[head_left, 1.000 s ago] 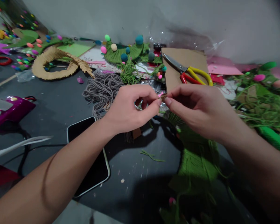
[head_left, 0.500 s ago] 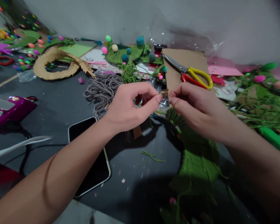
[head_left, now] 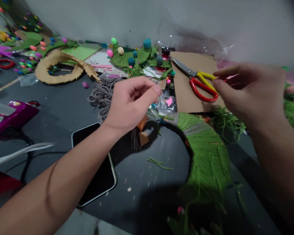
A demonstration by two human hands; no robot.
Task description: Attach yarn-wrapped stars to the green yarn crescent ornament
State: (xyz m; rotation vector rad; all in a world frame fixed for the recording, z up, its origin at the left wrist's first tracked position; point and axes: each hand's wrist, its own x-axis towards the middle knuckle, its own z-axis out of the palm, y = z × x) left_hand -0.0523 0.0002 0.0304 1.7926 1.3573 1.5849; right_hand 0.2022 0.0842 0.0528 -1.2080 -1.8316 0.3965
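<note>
My left hand (head_left: 131, 106) is closed in a pinch above the table, with a small brown scrap (head_left: 162, 85) that looks like cardboard at its fingertips. To the right, my right hand (head_left: 250, 91) has its thumb and fingers around the yellow handle of the scissors (head_left: 191, 72). The blades rest on a brown cardboard sheet (head_left: 186, 98), and the red handle loop hangs clear of my fingers. Below the hands lies a ring wrapped in green yarn (head_left: 208, 153), with some grey strands near its top; its lower part is in shadow.
A bundle of grey cord (head_left: 104, 93) lies left of my left hand, and a phone (head_left: 98, 182) sits under that forearm. Farther back are a tan wrapped ring (head_left: 45, 70) and a green crescent with coloured balls (head_left: 131, 58). A purple device (head_left: 17, 116) stands at the left.
My right hand has left the left hand and moved right to the scissors, whose handles are now spread wider. My left hand has shifted slightly left and up with the brown scrap.
</note>
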